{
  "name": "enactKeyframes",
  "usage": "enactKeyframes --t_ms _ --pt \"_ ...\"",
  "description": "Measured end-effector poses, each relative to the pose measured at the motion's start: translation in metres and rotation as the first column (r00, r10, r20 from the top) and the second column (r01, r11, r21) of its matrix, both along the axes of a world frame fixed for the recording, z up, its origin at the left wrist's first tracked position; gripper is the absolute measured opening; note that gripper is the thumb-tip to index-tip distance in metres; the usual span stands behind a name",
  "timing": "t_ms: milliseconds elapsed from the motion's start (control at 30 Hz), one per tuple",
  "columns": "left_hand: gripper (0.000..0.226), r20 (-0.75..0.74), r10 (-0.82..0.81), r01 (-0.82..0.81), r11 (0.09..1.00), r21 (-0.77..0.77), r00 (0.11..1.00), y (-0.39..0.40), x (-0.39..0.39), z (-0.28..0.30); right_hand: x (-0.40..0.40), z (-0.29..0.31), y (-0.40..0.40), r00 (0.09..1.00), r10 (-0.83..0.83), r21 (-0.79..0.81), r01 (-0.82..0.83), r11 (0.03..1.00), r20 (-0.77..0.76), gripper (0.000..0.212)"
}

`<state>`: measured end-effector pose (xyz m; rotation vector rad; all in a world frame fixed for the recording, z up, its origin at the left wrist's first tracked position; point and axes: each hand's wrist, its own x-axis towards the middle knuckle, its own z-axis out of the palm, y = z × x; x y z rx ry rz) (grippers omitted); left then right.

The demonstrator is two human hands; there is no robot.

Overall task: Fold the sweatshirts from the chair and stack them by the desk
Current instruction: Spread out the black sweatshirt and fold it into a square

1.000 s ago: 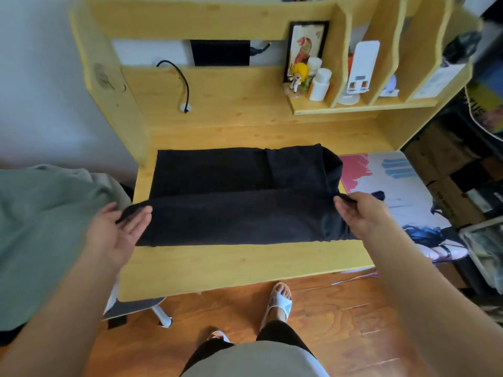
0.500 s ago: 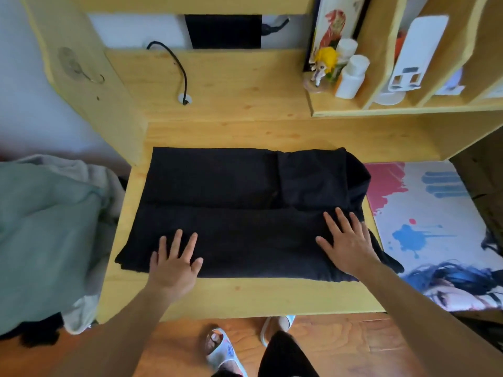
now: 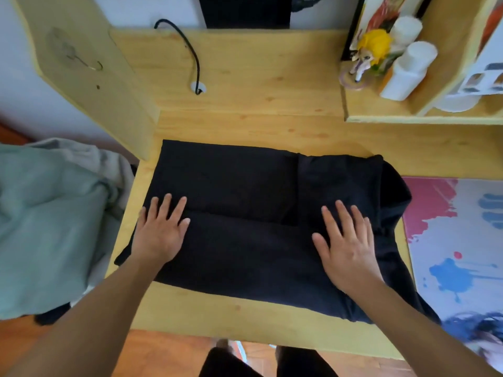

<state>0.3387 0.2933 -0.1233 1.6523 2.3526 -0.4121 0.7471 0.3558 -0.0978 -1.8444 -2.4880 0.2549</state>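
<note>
mouse mat (image 3: 462,240) cut off right, figurine (image 3: 367,53) blurred

The wooden desk (image 3: 245,314) carries 1 folded black sweatshirt (image 3: 245,257) and, touching its right edge, a colourful printed mat (image 3: 462,240).

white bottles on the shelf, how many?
2: one white bottle at the back, another in front of it, both right of the yellow-haired figurine. More may be hidden.

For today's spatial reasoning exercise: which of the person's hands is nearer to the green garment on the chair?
Left. The left hand presses flat on the black sweatshirt at its left end, close to the green garment. The right hand presses its right end, farther away.
</note>
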Motion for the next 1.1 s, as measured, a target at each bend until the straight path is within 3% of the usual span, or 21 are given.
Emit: enactKeyframes --t_ms 100,267,367,467,533,600,667,733,867,1000,1100 --pt "0.065 0.043 0.057 -0.06 0.995 0.079 0.997 -0.016 -0.008 -0.014 0.002 -0.022 0.002 0.985 0.016 -0.143 0.009 0.99 0.173 0.072" --pt "0.065 0.063 0.06 -0.067 0.99 0.124 0.996 -0.022 -0.003 -0.012 0.003 -0.028 0.002 0.981 0.011 -0.176 0.024 0.984 0.195 0.072" --pt "0.068 0.057 0.059 -0.063 0.996 0.07 0.997 -0.016 -0.005 -0.003 -0.004 -0.013 0.012 0.998 -0.058 -0.089 0.06 0.994 0.02 0.066" --pt "0.062 0.089 -0.091 0.07 0.975 0.213 0.992 0.034 -0.02 0.009 -0.013 0.002 0.08 0.986 -0.084 0.088 0.098 0.991 -0.147 0.048" --pt "0.059 0.096 -0.209 0.175 0.944 0.278 0.973 0.093 -0.033 0.013 -0.017 0.008 0.143 0.994 -0.089 -0.041 0.086 0.995 -0.065 0.059" --pt "0.064 0.103 -0.246 0.223 0.955 0.194 0.964 0.152 -0.044 0.007 -0.018 0.0 0.19 0.99 -0.037 -0.217 0.067 0.974 0.137 0.075" --pt "0.067 0.07 -0.247 0.245 0.969 0.043 0.966 0.187 -0.05 -0.014 -0.016 -0.021 0.203 0.967 0.013 -0.277 0.06 0.959 0.254 0.078" --pt "0.065 0.065 -0.233 0.234 0.972 -0.003 0.97 0.191 -0.054 -0.033 -0.011 -0.033 0.196 0.978 -0.02 -0.205 0.064 0.977 0.206 0.075" --pt "0.065 -0.14 -0.325 0.35 0.91 0.222 0.935 0.182 -0.06 -0.031 0.002 -0.025 0.196 0.976 0.003 -0.08 0.014 0.997 0.217 0.072" --pt "0.04 -0.035 -0.374 0.376 0.922 0.096 0.927 0.201 -0.059 0.006 0.001 0.011 0.204 0.929 0.141 -0.213 -0.069 0.975 0.344 0.048" --pt "0.02 -0.022 -0.479 0.467 0.844 0.265 0.878 0.187 -0.055 0.036 0.002 0.034 0.179 0.935 0.196 0.027 -0.213 0.977 0.297 0.031"
